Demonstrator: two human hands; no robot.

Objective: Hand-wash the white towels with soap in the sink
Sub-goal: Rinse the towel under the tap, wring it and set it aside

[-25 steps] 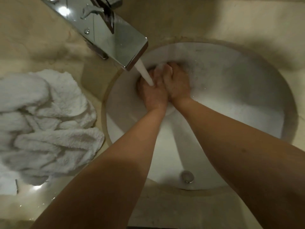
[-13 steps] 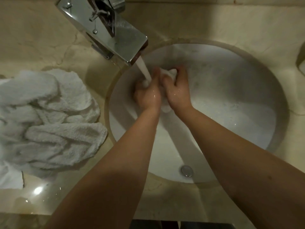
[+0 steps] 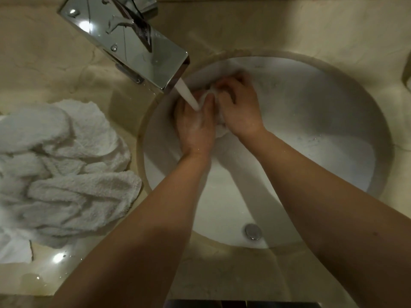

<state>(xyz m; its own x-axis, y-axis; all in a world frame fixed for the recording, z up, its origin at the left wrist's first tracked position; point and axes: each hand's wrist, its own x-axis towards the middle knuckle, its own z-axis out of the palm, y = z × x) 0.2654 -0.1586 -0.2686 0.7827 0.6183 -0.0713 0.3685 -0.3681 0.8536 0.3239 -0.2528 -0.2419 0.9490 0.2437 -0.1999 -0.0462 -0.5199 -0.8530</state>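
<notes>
A small white towel (image 3: 220, 129) is bunched between both hands at the far left of the round white sink (image 3: 333, 121). My left hand (image 3: 195, 127) grips its left side, directly under the water stream (image 3: 188, 95). My right hand (image 3: 239, 108) curls its fingers over the towel's upper right part; its fingertips are blurred. Most of the cloth is hidden by the hands. No soap bar shows.
A chrome square faucet (image 3: 129, 41) juts over the sink's upper left rim, running. A heap of crumpled white towels (image 3: 60, 167) lies on the wet beige marble counter (image 3: 289, 25) to the left. The drain plug (image 3: 252, 231) sits near the front of the basin.
The hands have kept kneading the towel under the stream: the right hand's fingers went from stretched beside the cloth to curled over it, and the left hand shifted slightly under the water.
</notes>
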